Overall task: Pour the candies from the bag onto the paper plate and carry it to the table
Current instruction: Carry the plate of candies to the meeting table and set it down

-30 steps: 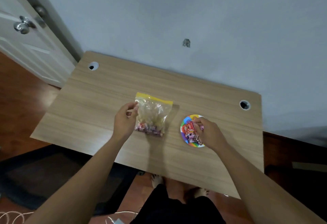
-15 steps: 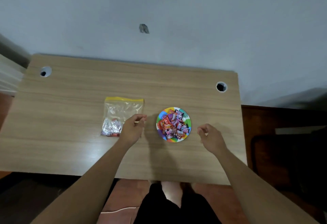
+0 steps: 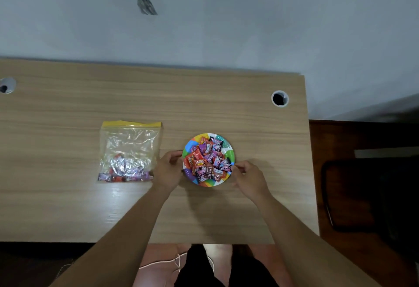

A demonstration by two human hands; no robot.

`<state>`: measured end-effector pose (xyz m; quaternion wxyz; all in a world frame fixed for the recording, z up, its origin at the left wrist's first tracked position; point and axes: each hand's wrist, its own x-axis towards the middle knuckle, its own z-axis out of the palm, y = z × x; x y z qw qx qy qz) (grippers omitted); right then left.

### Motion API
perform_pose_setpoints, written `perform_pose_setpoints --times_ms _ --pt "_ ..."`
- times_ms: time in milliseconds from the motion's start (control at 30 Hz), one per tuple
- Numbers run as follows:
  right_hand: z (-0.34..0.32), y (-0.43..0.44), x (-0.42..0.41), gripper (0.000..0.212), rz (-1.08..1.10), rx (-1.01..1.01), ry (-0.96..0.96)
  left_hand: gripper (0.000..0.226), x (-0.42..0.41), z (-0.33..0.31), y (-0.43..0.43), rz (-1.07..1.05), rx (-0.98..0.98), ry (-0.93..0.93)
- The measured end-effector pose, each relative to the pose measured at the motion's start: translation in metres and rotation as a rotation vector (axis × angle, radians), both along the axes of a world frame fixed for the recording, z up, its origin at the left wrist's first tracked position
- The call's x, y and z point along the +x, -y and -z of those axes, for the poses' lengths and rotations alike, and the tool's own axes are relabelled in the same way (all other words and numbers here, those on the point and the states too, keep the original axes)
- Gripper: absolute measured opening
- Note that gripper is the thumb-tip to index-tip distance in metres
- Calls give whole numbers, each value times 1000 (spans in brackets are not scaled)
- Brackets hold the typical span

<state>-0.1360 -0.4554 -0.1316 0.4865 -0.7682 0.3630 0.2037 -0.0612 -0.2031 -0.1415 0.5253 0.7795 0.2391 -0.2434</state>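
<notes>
Desk [image 3: 68, 207], hands flanking plate [image 3: 229, 150], seemingly touching

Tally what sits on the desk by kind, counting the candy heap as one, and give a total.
Zip bags: 1
Paper plates: 1
Candy heaps: 1, on the plate; a few candies remain in the bag
Cable holes: 2
Total: 5

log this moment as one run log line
stage: gripping plate | left hand: at plate's left rim | right hand: at right rim | paper plate: on desk, candies piled | bag: flat, few left
</notes>
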Motion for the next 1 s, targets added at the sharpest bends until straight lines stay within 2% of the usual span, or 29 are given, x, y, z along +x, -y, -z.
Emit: perform_pose_setpoints --times_ms 100,200,400,533,700,1000 --pt "8 -4 -2 15 35 10 0 11 -2 17 -2 -21 14 -23" --pt "9 -5 -4 4 48 0 16 18 -6 1 4 -34 -6 -25" --pt "-3 -6 -17 7 -8 -58 27 16 -19 -28 10 -44 -70 -14" --pt "-22 -7 -35 9 33 -57 57 13 -27 -49 8 -46 -115 -11" --pt "-57 -7 -63 11 88 -62 137 12 -32 -83 13 21 -190 24" --pt "-123 8 -136 15 241 -105 237 9 -60 -133 36 266 -227 61"
